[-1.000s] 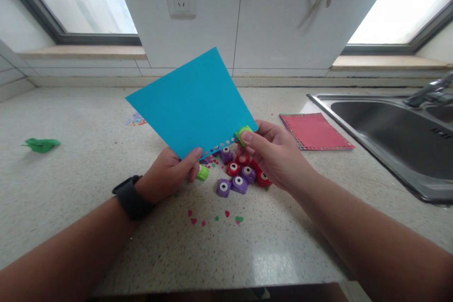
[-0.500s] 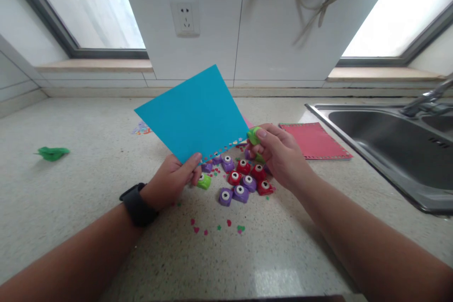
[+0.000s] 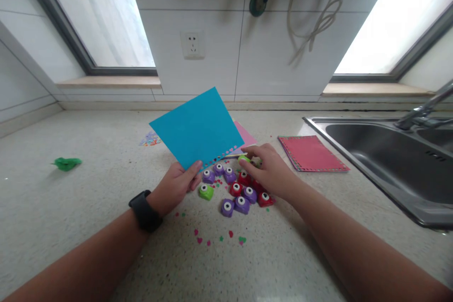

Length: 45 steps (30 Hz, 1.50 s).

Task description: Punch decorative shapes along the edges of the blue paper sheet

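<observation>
The blue paper sheet is held up above the middle of the counter, pinched at its lower corner between the thumb and fingers of the left hand. It is tilted, with one corner pointing up toward the back wall and its lower right edge, lined with a row of small punched holes, running down to the left hand. The right hand is low over a cluster of small paper punches, its fingers closed on a green punch at the far side of that cluster. The cluster of purple, red and green punches lies on the counter between the two hands, just below the sheet. Small coloured paper bits are scattered nearer the front edge. A pink sheet lies behind the blue one, partly hidden by it, and a red sheet with a punched border lies flat to the right, near the sink that takes up the right end of the counter. A green scrap lies well apart toward the left end, and a small heap of coloured bits sits left of the sheet. The left half of the counter and the strip along its front edge are mostly bare.
</observation>
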### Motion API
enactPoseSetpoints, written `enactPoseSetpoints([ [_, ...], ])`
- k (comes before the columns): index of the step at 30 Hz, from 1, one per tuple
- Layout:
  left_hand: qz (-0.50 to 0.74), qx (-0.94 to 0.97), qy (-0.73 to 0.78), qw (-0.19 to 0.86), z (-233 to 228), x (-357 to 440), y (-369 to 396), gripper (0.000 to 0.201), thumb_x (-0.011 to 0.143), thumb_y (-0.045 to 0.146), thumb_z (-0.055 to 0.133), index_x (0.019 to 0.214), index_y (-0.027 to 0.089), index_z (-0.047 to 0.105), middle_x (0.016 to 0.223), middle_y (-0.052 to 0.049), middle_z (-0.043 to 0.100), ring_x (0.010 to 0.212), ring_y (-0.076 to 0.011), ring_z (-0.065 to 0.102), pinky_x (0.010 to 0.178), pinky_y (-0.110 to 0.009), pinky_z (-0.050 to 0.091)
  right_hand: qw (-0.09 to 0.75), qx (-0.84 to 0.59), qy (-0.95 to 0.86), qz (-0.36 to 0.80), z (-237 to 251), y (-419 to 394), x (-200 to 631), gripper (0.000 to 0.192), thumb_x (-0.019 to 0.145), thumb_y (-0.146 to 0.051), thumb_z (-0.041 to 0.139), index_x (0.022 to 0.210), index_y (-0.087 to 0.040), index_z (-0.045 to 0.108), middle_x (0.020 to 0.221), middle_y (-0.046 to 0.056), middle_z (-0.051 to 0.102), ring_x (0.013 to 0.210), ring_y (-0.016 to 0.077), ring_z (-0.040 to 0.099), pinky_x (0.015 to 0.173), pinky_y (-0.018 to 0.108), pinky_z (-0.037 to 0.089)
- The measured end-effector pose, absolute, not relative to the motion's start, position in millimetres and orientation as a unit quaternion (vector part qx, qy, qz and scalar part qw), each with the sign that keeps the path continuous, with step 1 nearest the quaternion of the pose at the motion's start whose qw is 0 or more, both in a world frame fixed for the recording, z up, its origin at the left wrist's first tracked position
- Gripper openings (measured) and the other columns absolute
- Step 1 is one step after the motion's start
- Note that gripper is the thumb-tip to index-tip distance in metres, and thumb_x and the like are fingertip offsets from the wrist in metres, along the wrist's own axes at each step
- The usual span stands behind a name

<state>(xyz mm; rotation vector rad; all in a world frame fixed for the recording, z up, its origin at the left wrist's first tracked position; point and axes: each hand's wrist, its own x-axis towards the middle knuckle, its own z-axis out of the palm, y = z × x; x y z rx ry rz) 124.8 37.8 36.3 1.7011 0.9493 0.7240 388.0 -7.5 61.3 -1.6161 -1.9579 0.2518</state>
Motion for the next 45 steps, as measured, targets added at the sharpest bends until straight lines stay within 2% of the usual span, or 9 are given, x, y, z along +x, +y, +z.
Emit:
enactPoseSetpoints([
  [6, 0.283, 0.695, 0.372, 0.546, 38.3, 124.2, 39.1, 0.064, 0.097, 0.058, 0.043, 0.046, 0.018, 0.039, 0.043, 0.003, 0.034, 0.045, -0.0094, 0.029, 0.054, -0.029, 0.025, 0.194, -0.596, -0.777, 0.056, 57.0, -7.9, 385.3, 0.027, 0.096, -0.04, 0.057, 0.105, -0.022, 0.075, 0.096, 0.013, 0.071, 0.104, 0.033, 0.055, 0.092, 0.051, 0.036],
  [10, 0.258, 0.676, 0.329, 0.606, 35.3, 122.0, 42.0, 0.06, 0.095, 0.056, 0.048, 0.049, 0.018, 0.042, 0.042, 0.002, 0.039, 0.043, -0.0084, 0.029, 0.05, -0.028, 0.02, 0.167, -0.595, -0.784, 0.054, 61.3, -8.3, 384.7, 0.027, 0.097, -0.032, 0.05, 0.084, -0.021, 0.071, 0.085, 0.009, 0.07, 0.099, 0.0312, 0.055, 0.088, 0.048, 0.033],
  [13, 0.251, 0.66, 0.294, 0.644, 31.5, 120.4, 44.6, 0.054, 0.094, 0.052, 0.051, 0.053, 0.017, 0.043, 0.041, 0.003, 0.04, 0.042, -0.0078, 0.028, 0.049, -0.027, 0.018, 0.236, -0.601, -0.757, 0.101, 66.5, -8.4, 384.9, 0.035, 0.099, -0.03, 0.041, 0.074, -0.019, 0.064, 0.082, 0.008, 0.066, 0.092, 0.0277, 0.055, 0.085, 0.045, 0.033],
  [18, 0.227, 0.651, 0.273, 0.671, 31.1, 118.9, 45.9, 0.051, 0.094, 0.05, 0.051, 0.056, 0.017, 0.047, 0.042, 0.002, 0.043, 0.042, -0.0083, 0.032, 0.049, -0.025, 0.025, 0.442, -0.582, -0.627, 0.27, 72.1, -11.0, 384.9, 0.049, 0.1, -0.055, 0.035, 0.081, -0.019, 0.063, 0.088, 0.009, 0.064, 0.088, 0.0241, 0.057, 0.083, 0.04, 0.039],
  [23, 0.207, 0.68, 0.269, 0.65, 37.0, 118.3, 45.3, 0.06, 0.095, 0.057, 0.045, 0.053, 0.015, 0.053, 0.045, -0.002, 0.048, 0.044, -0.0095, 0.039, 0.049, -0.026, 0.029, 0.447, -0.567, -0.596, 0.35, 70.4, -11.0, 384.0, 0.042, 0.087, -0.06, 0.059, 0.079, -0.019, 0.062, 0.073, 0.002, 0.052, 0.066, 0.0168, 0.045, 0.062, 0.032, 0.036],
  [26, 0.241, 0.667, 0.287, 0.644, 34.8, 118.8, 46.0, 0.064, 0.097, 0.059, 0.039, 0.053, 0.015, 0.054, 0.047, -0.004, 0.051, 0.043, -0.0098, 0.04, 0.048, -0.026, 0.027, 0.464, -0.569, -0.587, 0.342, 70.3, -9.8, 383.9, 0.04, 0.088, -0.057, 0.059, 0.078, -0.018, 0.061, 0.071, 0.0, 0.048, 0.065, 0.0153, 0.043, 0.06, 0.03, 0.034],
  [31, 0.321, 0.641, 0.319, 0.62, 23.5, 120.8, 48.6, 0.053, 0.097, 0.054, 0.045, 0.063, 0.015, 0.052, 0.053, -0.002, 0.053, 0.048, -0.0098, 0.04, 0.051, -0.026, 0.027, 0.487, -0.572, -0.571, 0.33, 71.9, -10.0, 384.8, 0.039, 0.088, -0.055, 0.059, 0.077, -0.018, 0.062, 0.069, 0.0, 0.049, 0.064, 0.015, 0.043, 0.06, 0.03, 0.036],
  [37, 0.365, 0.616, 0.343, 0.608, 21.0, 121.9, 48.6, 0.045, 0.092, 0.052, 0.057, 0.068, 0.016, 0.045, 0.058, 0.005, 0.034, 0.053, -0.0086, 0.028, 0.051, -0.025, 0.019, 0.49, -0.577, -0.563, 0.333, 70.0, -9.8, 385.7, 0.039, 0.088, -0.055, 0.059, 0.081, -0.017, 0.064, 0.072, 0.001, 0.052, 0.067, 0.0156, 0.045, 0.062, 0.029, 0.038],
  [45, 0.365, 0.623, 0.339, 0.603, 23.8, 122.1, 47.2, 0.036, 0.091, 0.049, 0.062, 0.079, 0.015, 0.056, 0.061, 0.005, 0.032, 0.053, -0.0079, 0.025, 0.051, -0.026, 0.015, 0.488, -0.582, -0.568, 0.315, 69.2, -9.2, 387.2, 0.039, 0.09, -0.055, 0.057, 0.081, -0.018, 0.063, 0.07, 0.0, 0.051, 0.065, 0.0154, 0.045, 0.06, 0.029, 0.037],
])
